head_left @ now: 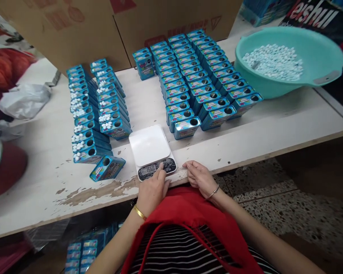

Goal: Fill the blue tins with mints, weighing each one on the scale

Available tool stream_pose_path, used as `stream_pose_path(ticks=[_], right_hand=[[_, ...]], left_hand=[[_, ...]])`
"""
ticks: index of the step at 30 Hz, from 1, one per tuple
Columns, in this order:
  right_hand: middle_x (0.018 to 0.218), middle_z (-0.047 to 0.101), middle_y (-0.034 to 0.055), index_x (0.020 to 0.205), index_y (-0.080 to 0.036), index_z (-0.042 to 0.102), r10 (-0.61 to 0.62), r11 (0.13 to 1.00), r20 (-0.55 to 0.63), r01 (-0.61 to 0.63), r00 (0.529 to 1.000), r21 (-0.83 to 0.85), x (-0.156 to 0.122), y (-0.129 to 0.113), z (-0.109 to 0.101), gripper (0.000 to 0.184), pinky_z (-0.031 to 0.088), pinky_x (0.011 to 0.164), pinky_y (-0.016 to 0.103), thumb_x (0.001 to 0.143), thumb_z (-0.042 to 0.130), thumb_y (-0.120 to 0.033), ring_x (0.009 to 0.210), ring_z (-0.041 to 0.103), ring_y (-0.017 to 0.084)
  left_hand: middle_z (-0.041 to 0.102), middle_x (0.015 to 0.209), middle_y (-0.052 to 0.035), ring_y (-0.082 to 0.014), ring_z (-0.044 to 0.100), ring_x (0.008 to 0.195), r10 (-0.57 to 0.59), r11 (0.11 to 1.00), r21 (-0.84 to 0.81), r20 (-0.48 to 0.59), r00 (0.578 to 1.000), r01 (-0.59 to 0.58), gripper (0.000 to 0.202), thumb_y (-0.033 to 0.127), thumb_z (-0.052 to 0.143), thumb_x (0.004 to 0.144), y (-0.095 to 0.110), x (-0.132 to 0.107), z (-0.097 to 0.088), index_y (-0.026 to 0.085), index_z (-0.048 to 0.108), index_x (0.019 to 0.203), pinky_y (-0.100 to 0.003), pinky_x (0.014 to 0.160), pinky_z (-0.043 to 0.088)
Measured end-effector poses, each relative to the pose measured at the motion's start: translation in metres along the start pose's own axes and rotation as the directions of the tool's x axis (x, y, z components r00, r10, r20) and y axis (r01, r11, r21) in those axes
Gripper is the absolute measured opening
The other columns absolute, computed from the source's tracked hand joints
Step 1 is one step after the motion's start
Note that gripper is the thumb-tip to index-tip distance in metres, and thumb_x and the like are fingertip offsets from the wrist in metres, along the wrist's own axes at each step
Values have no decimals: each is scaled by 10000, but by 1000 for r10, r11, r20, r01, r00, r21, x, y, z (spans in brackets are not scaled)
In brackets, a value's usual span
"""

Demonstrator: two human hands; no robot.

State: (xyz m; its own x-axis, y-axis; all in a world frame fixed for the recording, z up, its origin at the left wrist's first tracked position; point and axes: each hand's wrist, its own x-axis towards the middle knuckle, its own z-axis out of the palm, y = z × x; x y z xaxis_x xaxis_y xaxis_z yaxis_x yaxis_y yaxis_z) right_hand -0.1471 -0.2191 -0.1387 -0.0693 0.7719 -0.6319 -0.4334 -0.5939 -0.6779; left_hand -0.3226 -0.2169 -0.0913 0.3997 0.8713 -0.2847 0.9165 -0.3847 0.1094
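Note:
My left hand [153,188] has its index finger stretched onto a button of the white kitchen scale [150,144]; its other fingers are bent and it holds nothing. The scale's lit display reads what looks like 156.0, and nothing lies on its platform. To the right of the scale, my right hand [200,177] rests near the table's front edge with its fingers curled closed. Whether anything small is inside them is hidden. Left of the scale, a blue candy tin [108,167] stands turned at an angle, its round hole showing.
Left are two rows of blue tins [88,142], many topped with white candies. Several rows of open tins [187,127] stand at right. A turquoise basin [288,82] holds white candies. A large cardboard box [103,34] is behind; a white plastic bag [25,101] lies left.

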Motion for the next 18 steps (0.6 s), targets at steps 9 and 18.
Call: stream_pose_path(ticks=[9, 18], right_hand=[[464, 261, -135, 834, -184, 513, -27, 999, 23, 27, 999, 21, 0, 1, -2, 390, 74, 336, 146, 703, 650, -526, 356, 131, 7], [463, 246, -135, 826, -189, 510, -21, 1000, 26, 21, 999, 20, 0, 0, -1, 370, 71, 340, 149, 719, 638, -520, 353, 127, 8]], left_hand=[[502, 1350, -128, -189, 681, 834, 86, 993, -68, -142, 986, -96, 136, 299, 467, 902, -2, -12, -3, 182, 514, 950, -277, 615, 524], [556, 1298, -117, -212, 675, 871, 1, 999, -48, -72, 997, -4, 214, 312, 484, 892, 0, -1, -5, 176, 547, 1045, -285, 617, 522]])
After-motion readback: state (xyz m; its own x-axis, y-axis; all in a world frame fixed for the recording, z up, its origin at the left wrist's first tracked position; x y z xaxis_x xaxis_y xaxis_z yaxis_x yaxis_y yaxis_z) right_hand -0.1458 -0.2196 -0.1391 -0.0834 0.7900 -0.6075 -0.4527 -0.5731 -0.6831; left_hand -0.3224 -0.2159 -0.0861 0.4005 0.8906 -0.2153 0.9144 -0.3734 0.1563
